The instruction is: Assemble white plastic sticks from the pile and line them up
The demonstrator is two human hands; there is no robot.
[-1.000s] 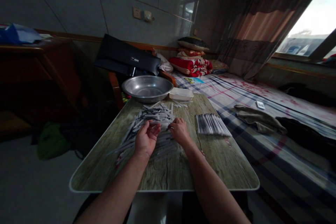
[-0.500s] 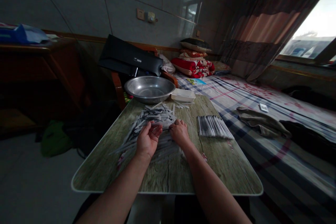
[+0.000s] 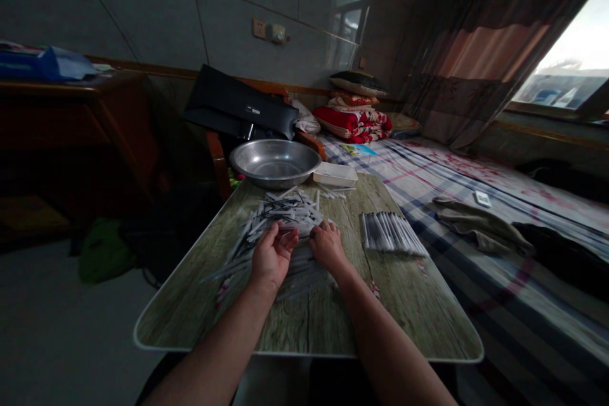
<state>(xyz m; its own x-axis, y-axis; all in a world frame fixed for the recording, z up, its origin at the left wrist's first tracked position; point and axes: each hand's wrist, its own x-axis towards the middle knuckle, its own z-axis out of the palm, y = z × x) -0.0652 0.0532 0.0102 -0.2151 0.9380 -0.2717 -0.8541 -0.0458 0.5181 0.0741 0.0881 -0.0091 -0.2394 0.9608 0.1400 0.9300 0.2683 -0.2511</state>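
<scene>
Over the heap of loose pens and white pen tubes [image 3: 285, 208], my left hand [image 3: 273, 258] is turned palm up with curled fingers. A slim pen [image 3: 301, 235] appears to run between its fingers and my right hand [image 3: 327, 245]. Palm down, the right hand has its fingers pinched at the pen's other end; their tips are partly hidden. More pale tubes [image 3: 304, 276] spread under and in front of both hands, somewhat blurred. To the right lies a neat row of pens [image 3: 394, 233] with dark upper ends, side by side.
On the wood-patterned table [image 3: 333, 330], a metal basin [image 3: 276, 162] and a white plastic box [image 3: 335, 174] stand at the far end, with a few tubes before the box. A bed [image 3: 457, 171] adjoins on the right; a black case [image 3: 242, 108] rests on a chair behind.
The view has shifted slightly. Both hands keep nearly the same place over the heap, with the left fingers a little closer to the right hand.
</scene>
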